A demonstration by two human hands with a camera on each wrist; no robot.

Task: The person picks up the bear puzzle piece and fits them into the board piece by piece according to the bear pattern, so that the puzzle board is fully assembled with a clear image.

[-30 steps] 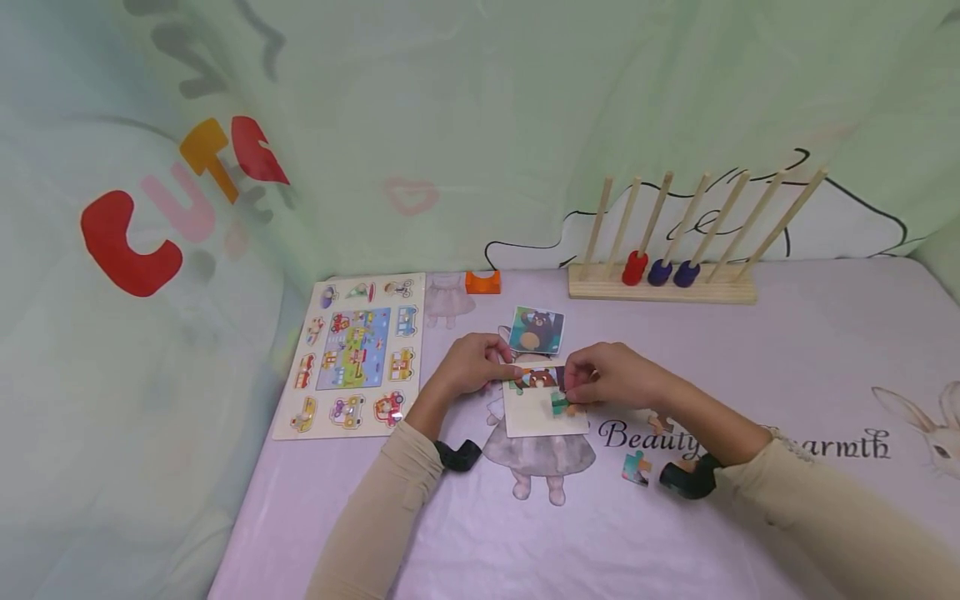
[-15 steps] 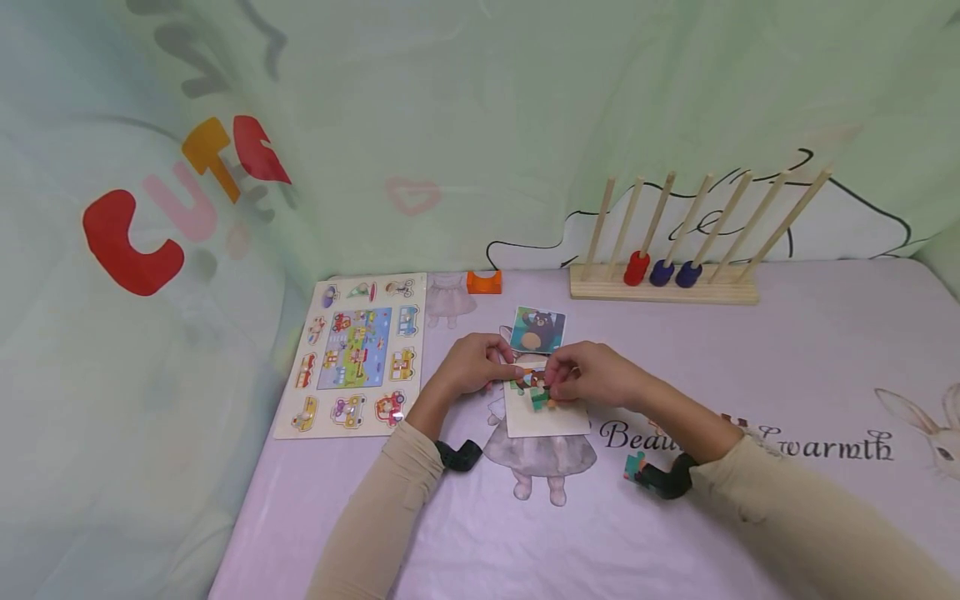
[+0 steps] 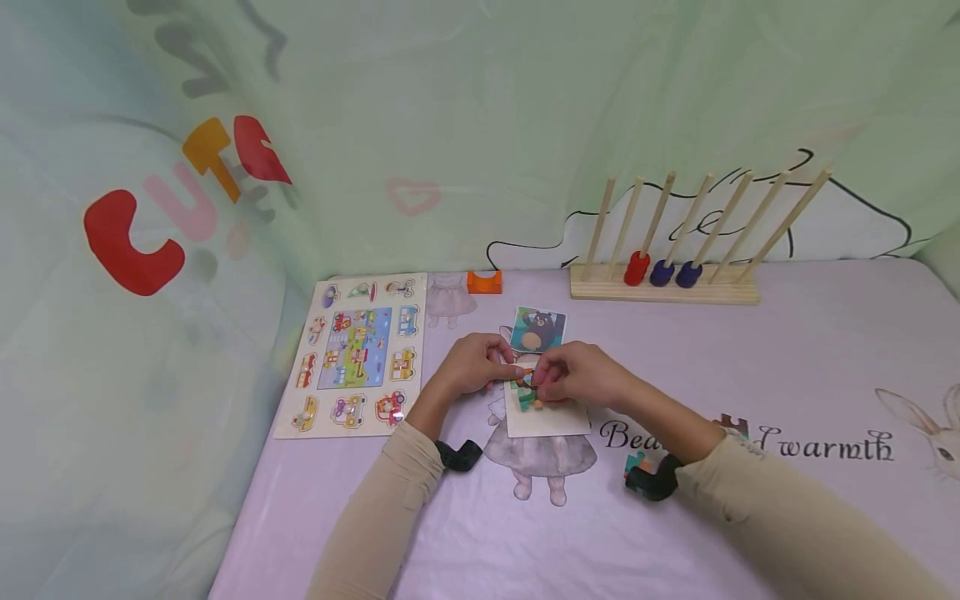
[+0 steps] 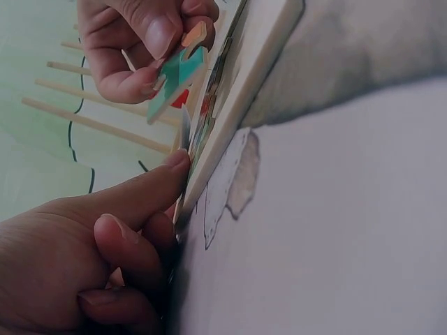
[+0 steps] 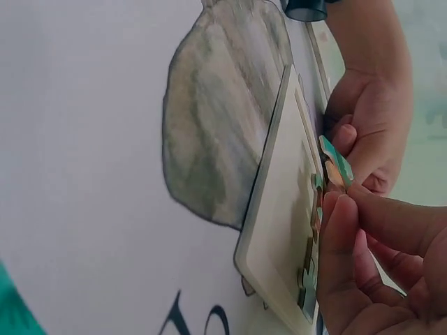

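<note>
A pale wooden puzzle tray (image 3: 555, 423) lies in front of me, its far part filled with bear puzzle pieces. My left hand (image 3: 477, 364) holds the tray's far left edge, thumb on top and the other fingers curled beside it. Above the tray's left side my right hand (image 3: 581, 373) pinches a green and orange puzzle piece (image 4: 176, 75) between thumb and fingers. In the right wrist view this piece (image 5: 336, 160) is tilted over the fitted ones. Just beyond the tray is a square bear picture card (image 3: 537, 329).
Loose puzzle pieces (image 3: 733, 425) lie to the right, partly covered by my right forearm. A knobbed vehicle puzzle board (image 3: 407, 400) lies at left. At the back are an orange block (image 3: 483, 283) and a wooden peg stand (image 3: 592, 289) with red and blue beads.
My right hand has moved left across the tray with the pinched puzzle piece. A dark brown loose piece has come into view behind the forearm. My left hand has stayed in place.
</note>
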